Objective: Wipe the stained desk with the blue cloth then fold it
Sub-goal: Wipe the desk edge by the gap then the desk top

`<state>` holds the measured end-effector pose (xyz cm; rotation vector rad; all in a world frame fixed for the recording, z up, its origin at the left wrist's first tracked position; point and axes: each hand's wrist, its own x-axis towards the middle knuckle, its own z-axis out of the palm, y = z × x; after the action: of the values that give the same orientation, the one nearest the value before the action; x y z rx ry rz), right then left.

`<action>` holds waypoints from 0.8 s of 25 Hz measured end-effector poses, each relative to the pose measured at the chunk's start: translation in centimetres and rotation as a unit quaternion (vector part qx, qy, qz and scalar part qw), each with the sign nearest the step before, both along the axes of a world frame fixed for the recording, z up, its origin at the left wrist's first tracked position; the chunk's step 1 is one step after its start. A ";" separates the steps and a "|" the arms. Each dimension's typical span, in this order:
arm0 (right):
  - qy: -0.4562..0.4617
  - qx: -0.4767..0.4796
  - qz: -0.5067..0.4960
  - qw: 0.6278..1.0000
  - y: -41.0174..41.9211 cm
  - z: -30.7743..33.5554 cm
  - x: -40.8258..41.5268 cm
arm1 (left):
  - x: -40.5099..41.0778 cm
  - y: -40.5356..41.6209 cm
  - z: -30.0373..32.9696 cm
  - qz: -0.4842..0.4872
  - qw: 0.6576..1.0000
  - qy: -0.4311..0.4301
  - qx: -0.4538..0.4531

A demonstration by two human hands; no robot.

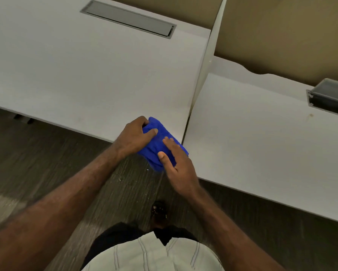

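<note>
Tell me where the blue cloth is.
The blue cloth sits bunched at the desk's near right corner, overhanging the edge, between the left hand and right hand.

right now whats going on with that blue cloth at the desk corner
A person stands at a white desk, both hands on the blue cloth, which sits bunched at the desk's near corner and partly overhangs the edge. The left hand grips its far end; the right hand lies across it with fingers extended. It looks mid-fold.
</note>
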<state>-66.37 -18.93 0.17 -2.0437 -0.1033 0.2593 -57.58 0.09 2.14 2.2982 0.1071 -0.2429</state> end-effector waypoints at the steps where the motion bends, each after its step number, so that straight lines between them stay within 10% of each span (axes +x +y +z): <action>1: 0.010 0.037 -0.066 0.997 -0.2 0.9 -1.3 | -1.0 -0.4 1.1 -0.013 0.999 -0.023 -0.029; 9: 0.191 0.284 -0.306 0.888 0.3 4.7 -7.6 | -10.0 -5.3 6.5 -0.256 0.951 -0.165 -0.054; 16: 0.191 0.621 -0.359 0.670 -1.3 3.0 -11.1 | -16.0 -9.0 4.1 -0.343 0.907 -0.244 -0.014; 20: 0.197 0.627 -0.381 0.650 -5.2 2.7 -10.6 | -16.7 -10.8 1.8 -0.389 0.893 -0.226 -0.007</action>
<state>-77.01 -24.12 2.86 -0.4649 0.6783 0.0317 -74.25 -10.67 3.96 2.2075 -1.0617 -0.0954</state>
